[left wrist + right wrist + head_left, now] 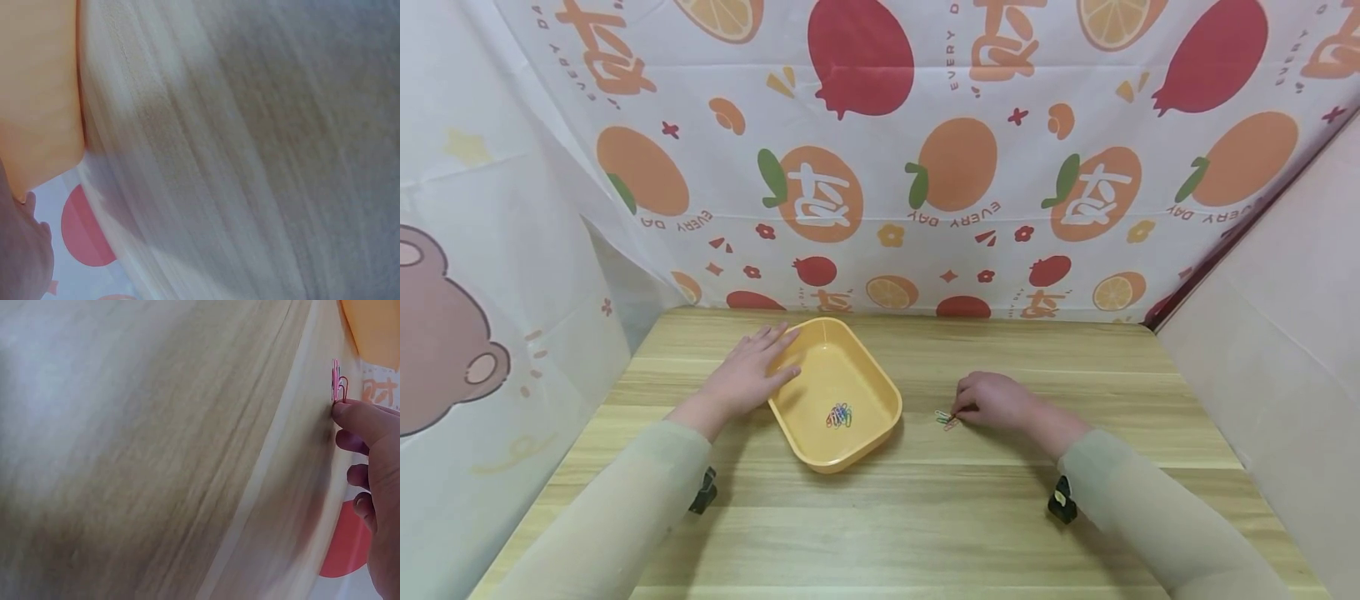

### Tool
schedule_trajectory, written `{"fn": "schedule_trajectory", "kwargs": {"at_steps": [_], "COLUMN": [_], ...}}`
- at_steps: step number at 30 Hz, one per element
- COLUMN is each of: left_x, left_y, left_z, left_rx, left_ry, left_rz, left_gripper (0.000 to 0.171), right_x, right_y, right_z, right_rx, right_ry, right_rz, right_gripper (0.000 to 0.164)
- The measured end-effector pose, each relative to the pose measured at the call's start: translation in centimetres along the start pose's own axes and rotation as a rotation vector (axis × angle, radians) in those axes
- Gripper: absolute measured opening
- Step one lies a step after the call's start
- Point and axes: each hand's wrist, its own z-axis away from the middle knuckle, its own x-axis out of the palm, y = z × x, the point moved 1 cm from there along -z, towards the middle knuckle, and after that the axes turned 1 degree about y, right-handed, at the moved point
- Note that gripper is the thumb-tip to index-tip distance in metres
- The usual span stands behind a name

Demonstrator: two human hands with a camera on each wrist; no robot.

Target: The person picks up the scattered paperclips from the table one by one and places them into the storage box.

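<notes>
A yellow rectangular tray (827, 371) stands on the table, holding a small heap of colourful paper clips (839, 415). My left hand (748, 371) rests on the tray's left rim with its fingers spread and fairly straight. To the right of the tray, my right hand (996, 400) pinches a red paper clip (345, 387) between thumb and index finger, close to the tabletop. Beside those fingertips lie a few loose paper clips (942, 417), some of them pink (335, 378) in the right wrist view. The left wrist view catches only part of the left hand (25, 250) and the tray's outer wall (37, 94).
The wood-grain table (925, 525) reaches back to a fruit-printed cloth (895, 183). White cloth sides (1262, 358) rise on the left and right. A small black device (1062, 502) sits under the right wrist, and another (703, 492) under the left.
</notes>
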Motion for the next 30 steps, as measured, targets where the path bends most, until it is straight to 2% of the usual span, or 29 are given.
{"fn": "schedule_trajectory", "kwargs": {"at_steps": [9,15,24,30], "left_x": [0.2,0.3,0.2,0.1], "left_y": [0.0,-0.1,-0.1,-0.1], "left_z": [0.1,0.0,-0.1,0.0], "left_rx": [-0.002,0.008,0.018,0.017], "left_ry": [0.008,0.022,0.014,0.010], "left_rz": [-0.003,-0.008,-0.013,-0.009], "left_gripper": [0.071,0.070,0.070,0.070], "right_x": [0.4,-0.3,-1.3,-1.6], "right_y": [0.9,0.8,0.4,0.6], "right_z": [0.2,0.0,-0.6,-1.0], "right_rx": [-0.004,0.011,0.014,-0.011], "right_ry": [0.046,0.088,0.100,0.136], "right_rz": [0.007,0.038,0.050,0.061], "right_gripper": [0.010,0.010,0.011,0.013]}}
